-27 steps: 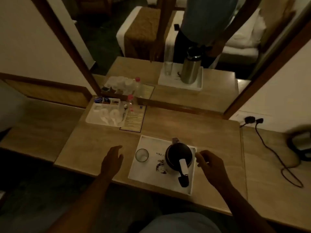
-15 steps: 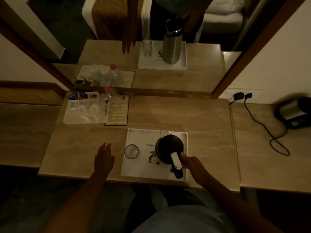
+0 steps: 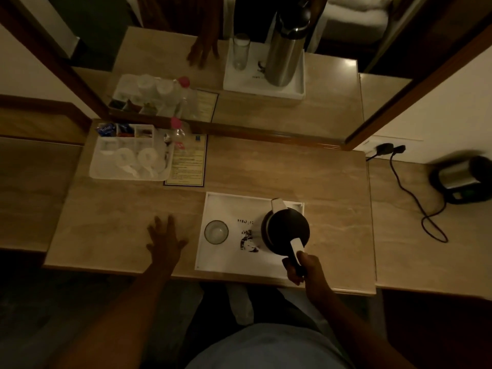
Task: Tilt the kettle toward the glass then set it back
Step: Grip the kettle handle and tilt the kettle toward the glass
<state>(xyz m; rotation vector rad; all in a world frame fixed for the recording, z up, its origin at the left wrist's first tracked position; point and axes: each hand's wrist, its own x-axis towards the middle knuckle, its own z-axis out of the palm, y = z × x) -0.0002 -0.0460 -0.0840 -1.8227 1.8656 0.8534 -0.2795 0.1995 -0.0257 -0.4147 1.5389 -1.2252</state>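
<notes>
A steel kettle [image 3: 286,229] with a black lid and a white-topped handle stands upright on the right half of a white tray [image 3: 226,259]. Left of it on the same tray sits an empty clear glass [image 3: 216,231], seen from above. My right hand [image 3: 303,269] is wrapped around the kettle's handle at the tray's near right corner. My left hand [image 3: 165,241] rests flat with spread fingers on the wooden desk [image 3: 119,219], left of the tray and clear of the glass.
A white tray of cups and sachets [image 3: 130,155], a pink-capped bottle [image 3: 177,134] and a card [image 3: 187,162] sit at the back left. A mirror [image 3: 239,62] backs the desk. A plugged cable [image 3: 415,193] runs to a black base [image 3: 463,179] at right.
My right hand went from open beside the kettle to closed around its handle. My left hand stayed flat on the desk. The view tipped further down over the desk.
</notes>
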